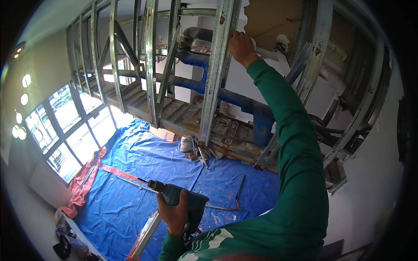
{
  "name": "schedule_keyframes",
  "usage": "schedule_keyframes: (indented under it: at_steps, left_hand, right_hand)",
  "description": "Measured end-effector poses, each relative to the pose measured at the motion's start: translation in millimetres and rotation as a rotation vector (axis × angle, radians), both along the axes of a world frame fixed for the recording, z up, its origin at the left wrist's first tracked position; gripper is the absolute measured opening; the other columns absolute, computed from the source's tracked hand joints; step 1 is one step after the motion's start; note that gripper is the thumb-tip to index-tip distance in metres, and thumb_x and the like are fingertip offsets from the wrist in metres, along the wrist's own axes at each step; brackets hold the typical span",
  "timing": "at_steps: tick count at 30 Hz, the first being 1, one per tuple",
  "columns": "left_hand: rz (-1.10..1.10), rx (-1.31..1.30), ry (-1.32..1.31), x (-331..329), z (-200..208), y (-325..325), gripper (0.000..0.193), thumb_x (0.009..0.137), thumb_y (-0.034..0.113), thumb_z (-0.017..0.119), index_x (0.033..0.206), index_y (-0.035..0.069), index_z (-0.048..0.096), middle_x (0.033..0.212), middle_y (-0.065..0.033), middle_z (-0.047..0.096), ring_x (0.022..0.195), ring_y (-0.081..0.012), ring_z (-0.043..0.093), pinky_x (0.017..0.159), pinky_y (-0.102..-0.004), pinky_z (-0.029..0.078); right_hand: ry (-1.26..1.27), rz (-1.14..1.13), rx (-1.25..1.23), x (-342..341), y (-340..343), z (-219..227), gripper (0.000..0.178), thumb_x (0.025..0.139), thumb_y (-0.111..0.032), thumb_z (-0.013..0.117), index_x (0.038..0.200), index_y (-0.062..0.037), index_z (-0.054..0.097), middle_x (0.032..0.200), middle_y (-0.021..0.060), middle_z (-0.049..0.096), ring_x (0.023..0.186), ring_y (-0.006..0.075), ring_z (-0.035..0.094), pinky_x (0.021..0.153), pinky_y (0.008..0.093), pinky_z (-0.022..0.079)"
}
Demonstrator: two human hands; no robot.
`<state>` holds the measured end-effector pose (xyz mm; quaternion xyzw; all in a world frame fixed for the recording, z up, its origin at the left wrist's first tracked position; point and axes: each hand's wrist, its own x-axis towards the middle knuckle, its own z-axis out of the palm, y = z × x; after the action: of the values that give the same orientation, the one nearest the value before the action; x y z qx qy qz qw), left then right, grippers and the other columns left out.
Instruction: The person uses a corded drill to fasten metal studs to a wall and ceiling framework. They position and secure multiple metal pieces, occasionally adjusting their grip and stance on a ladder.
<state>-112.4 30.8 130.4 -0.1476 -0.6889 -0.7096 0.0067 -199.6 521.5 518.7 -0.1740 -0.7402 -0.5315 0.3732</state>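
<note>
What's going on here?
A person in green sleeves holds a power drill in the left hand, its bit pointing left, away from the metal stud. The right hand is raised to that stud's upper part; its grip isn't clear. Blue piping runs behind the stud, and a blue tarp covers the floor below.

At seven o'clock the left hand (175, 216) holds a drill (195, 202) above a tarp (137, 152). At one o'clock the right hand (242, 47) is at the edge of a stud (213, 82), and a pipe (237, 99) runs behind that stud. Other studs (151, 56) stand in a row toward ten o'clock. Windows (65, 106) lie at nine o'clock; a second sheet (82, 191) lies at eight, along the tarp's edge. Rubble (188, 148) sits on the tarp near the view's centre.
</note>
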Motion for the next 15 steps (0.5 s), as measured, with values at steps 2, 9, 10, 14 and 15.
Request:
schedule_keyframes:
  at_steps: [2, 9, 10, 14, 15]
  left_hand:
    - [0.013, -0.012, 0.018, 0, 1, -1, 0.043, 0.090, 0.021, 0.092, 0.114, -0.002, 0.065, 0.092, -0.0080, 0.078, 0.080, -0.0154, 0.073, 0.071, -0.0353, 0.058]
    - [0.043, -0.068, 0.051, -1, -3, -2, 0.044, 0.088, 0.025, 0.092, 0.113, -0.001, 0.066, 0.091, -0.0108, 0.078, 0.080, -0.0199, 0.075, 0.075, -0.0391, 0.059]
    - [0.040, -0.052, 0.057, -2, -4, -2, 0.044, 0.088, 0.025, 0.092, 0.113, -0.001, 0.066, 0.091, -0.0110, 0.079, 0.080, -0.0204, 0.075, 0.075, -0.0395, 0.059]
    - [0.068, -0.082, 0.050, -5, -5, 0, 0.051, 0.084, 0.034, 0.095, 0.111, 0.002, 0.066, 0.088, -0.0134, 0.079, 0.079, -0.0330, 0.078, 0.077, -0.0466, 0.058]
    - [0.072, -0.084, 0.055, -5, -5, 0, 0.052, 0.084, 0.034, 0.095, 0.112, 0.001, 0.066, 0.088, -0.0139, 0.079, 0.079, -0.0333, 0.078, 0.077, -0.0467, 0.058]
  right_hand:
    - [0.038, -0.021, -0.083, -5, -3, 2, 0.024, 0.097, -0.013, 0.071, 0.118, -0.0021, 0.071, 0.109, 0.0159, 0.076, 0.101, 0.0309, 0.076, 0.087, 0.0470, 0.060]
    - [0.080, -0.019, -0.162, -18, 11, -4, 0.014, 0.100, -0.014, 0.066, 0.112, -0.0075, 0.070, 0.099, 0.0125, 0.078, 0.093, 0.0324, 0.079, 0.080, 0.0486, 0.061]
    - [0.074, -0.022, -0.163, -18, 14, -4, 0.014, 0.100, -0.014, 0.066, 0.112, -0.0075, 0.070, 0.098, 0.0122, 0.078, 0.093, 0.0323, 0.079, 0.080, 0.0486, 0.061]
    - [0.080, -0.024, -0.191, -19, 16, -3, 0.014, 0.099, -0.013, 0.067, 0.112, -0.0080, 0.070, 0.098, 0.0117, 0.078, 0.091, 0.0321, 0.079, 0.079, 0.0486, 0.060]
    - [0.101, -0.012, -0.133, -19, 14, -3, 0.015, 0.099, -0.013, 0.067, 0.112, -0.0080, 0.070, 0.098, 0.0122, 0.077, 0.091, 0.0321, 0.078, 0.079, 0.0485, 0.060]
